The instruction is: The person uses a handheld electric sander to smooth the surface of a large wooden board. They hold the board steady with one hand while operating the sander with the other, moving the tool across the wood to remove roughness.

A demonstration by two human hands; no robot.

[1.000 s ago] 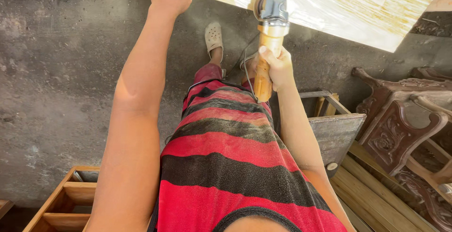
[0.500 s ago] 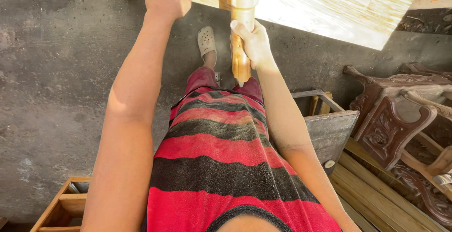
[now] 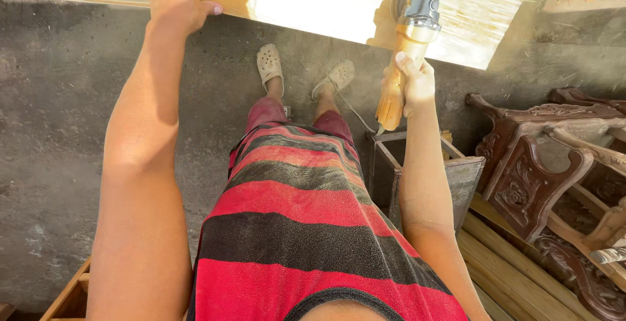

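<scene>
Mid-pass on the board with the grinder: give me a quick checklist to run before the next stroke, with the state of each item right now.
1. Left hand flat on the pale wooden board, steadying it: ok.
2. Right hand wrapped round the handle of the yellow angle grinder: ok.
3. Grinder head on the board's surface, apart from the left hand: ok.
4. Power cord trails down near the feet in open clogs; trip or snag risk: not ok.
5. Gloves on either hand: none, bare skin near the disc: not ok.
6. Whether the disc is spinning, and how the board is supported underneath: cannot tell.
</scene>
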